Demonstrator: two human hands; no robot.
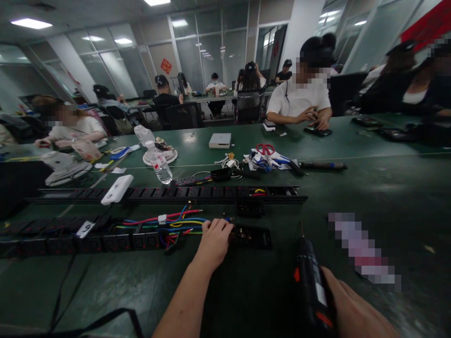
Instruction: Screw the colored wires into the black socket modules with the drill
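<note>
My left hand (214,241) rests with curled fingers on a small black socket module (252,237), at the end of a bundle of red, blue and yellow wires (176,220). Those wires run left into an open black power strip (91,239). My right hand (352,310) grips a black electric screwdriver (312,281) with orange marks, its bit pointing away toward the module. A second long black power strip (197,193) lies just beyond, with a white device (117,189) on top of it.
A water bottle (159,162), small white fan (165,154), white box (220,140), red-handled scissors (265,149) and cable scraps lie further back on the green table (369,188). A person in white sits opposite; others sit at left, right and behind.
</note>
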